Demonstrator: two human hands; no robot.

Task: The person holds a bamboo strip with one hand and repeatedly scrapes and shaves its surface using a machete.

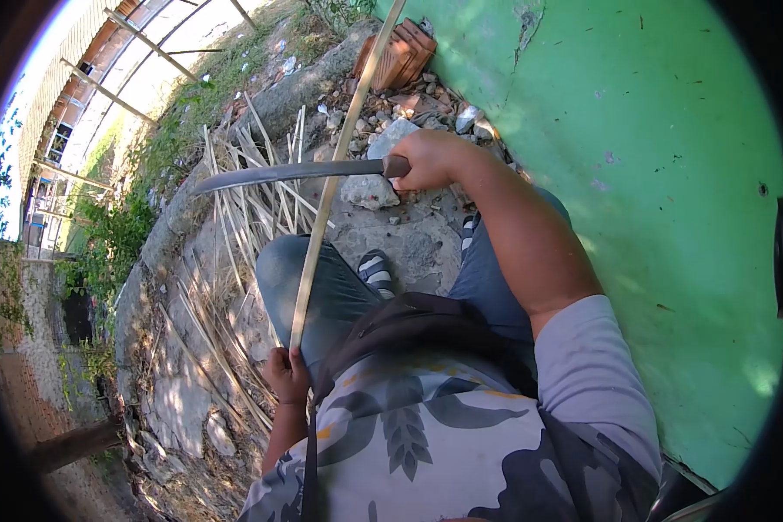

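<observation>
My right hand [430, 160] is closed round the handle of a machete [261, 175], its long dark blade pointing left. The blade crosses a long pale bamboo strip [320, 217]; I cannot tell whether the two are touching. Low beside my left knee, my left hand [287, 376] pinches the near end of this strip between thumb and fingers. From there the strip slants up and away past the top of the view. Beyond the knee lies a loose pile of split bamboo strips [239, 196] on the ground.
A green wall [652, 217] runs close along my right side. Ahead are broken stones [370, 191] and stacked clay tiles [398, 54]. More thin strips [217, 348] lie on the rough ground to my left. Plants [117, 230] grow farther left.
</observation>
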